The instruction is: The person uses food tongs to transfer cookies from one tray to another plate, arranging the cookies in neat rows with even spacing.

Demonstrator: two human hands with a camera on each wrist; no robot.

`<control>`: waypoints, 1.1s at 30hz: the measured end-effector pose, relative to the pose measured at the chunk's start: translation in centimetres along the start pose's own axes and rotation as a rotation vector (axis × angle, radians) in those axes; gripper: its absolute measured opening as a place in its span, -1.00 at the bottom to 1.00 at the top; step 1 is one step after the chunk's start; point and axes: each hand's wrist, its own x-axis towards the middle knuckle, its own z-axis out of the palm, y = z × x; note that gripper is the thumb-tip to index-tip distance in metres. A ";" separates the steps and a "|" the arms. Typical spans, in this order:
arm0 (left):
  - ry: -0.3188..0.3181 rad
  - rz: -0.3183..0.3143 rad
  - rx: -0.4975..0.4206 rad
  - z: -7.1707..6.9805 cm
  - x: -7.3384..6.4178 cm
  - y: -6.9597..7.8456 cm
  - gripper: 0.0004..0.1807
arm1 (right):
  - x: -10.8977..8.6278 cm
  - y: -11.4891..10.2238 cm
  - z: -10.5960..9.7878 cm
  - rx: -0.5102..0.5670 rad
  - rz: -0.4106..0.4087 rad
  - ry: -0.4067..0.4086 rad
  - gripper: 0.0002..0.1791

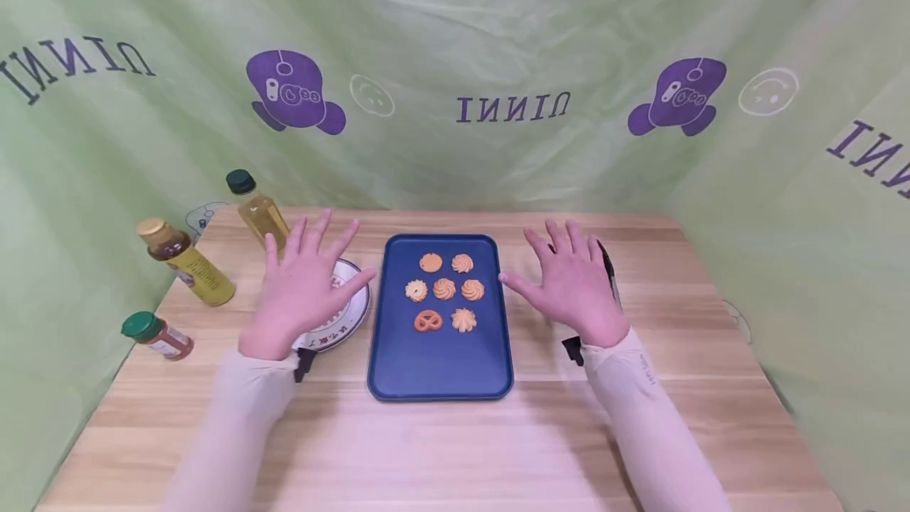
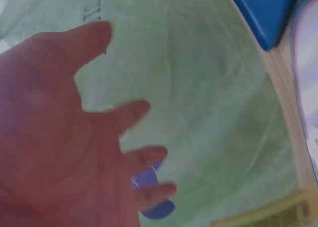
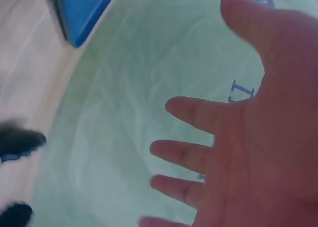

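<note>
Plainly, the head view shows a blue tray (image 1: 441, 374) lying flat on the counter (image 1: 690, 346), its long axis running straight away from the person. Seven cookies (image 1: 444, 289) sit on the tray's far and middle parts, the pretzel-shaped one in their nearest row. Left of the tray, the left hand (image 1: 306, 283) spreads above a plate (image 1: 355, 313), and beyond it stand an oil bottle (image 1: 265, 218), a yellow-labelled bottle (image 1: 202, 275) and a green-lidded jar (image 1: 171, 340). Right of the tray, the right hand (image 1: 572, 287) spreads over a partly hidden dark-edged object (image 1: 609, 267). Both hands are released, fingers extended.

The left wrist view adds that hand's palm side, with a tray corner beside the plate's edge.

The right wrist view alone shows the other palm, plus two blurred dark shapes (image 3: 20, 141) near the tray's corner.
</note>
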 end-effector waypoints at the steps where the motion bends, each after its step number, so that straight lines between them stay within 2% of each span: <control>1: -0.002 0.024 -0.021 -0.1 -0.1 -0.6 -0.06 | 0.0 0.3 -0.1 0.022 -0.015 -0.005 0.06; 5: 0.013 0.119 -0.114 -0.6 -1.1 -2.9 -0.17 | -0.2 1.6 -0.3 0.101 -0.073 -0.006 -0.07; 8: 0.007 0.119 -0.213 -0.8 -1.9 -4.6 -0.22 | -0.7 2.8 -0.3 0.137 -0.072 -0.002 -0.14; 11: -0.050 0.076 -0.292 -0.6 -2.5 -6.4 -0.21 | -1.5 4.0 0.0 0.199 -0.036 0.004 -0.19; 13: -0.110 0.030 -0.320 -0.4 -2.9 -7.7 -0.18 | -2.0 4.7 0.3 0.239 -0.002 0.017 -0.22; 17: -0.220 -0.052 -0.301 0.0 -3.8 -10.3 -0.08 | -2.7 6.2 1.2 0.282 0.078 0.028 -0.20; 20: -0.272 -0.101 -0.279 0.2 -4.3 -11.9 -0.02 | -3.0 7.2 1.7 0.289 0.132 0.008 -0.12; 23: -0.294 -0.132 -0.286 0.3 -4.5 -12.8 0.02 | -3.3 8.2 1.8 0.302 0.199 -0.014 0.03; 28: -0.321 -0.144 -0.288 0.6 -4.6 -13.5 0.06 | -4.5 10.0 2.2 0.310 0.316 -0.072 0.33; 33: -0.355 -0.146 -0.321 0.9 -4.7 -14.5 0.02 | -5.7 11.3 2.7 0.280 0.343 -0.139 0.37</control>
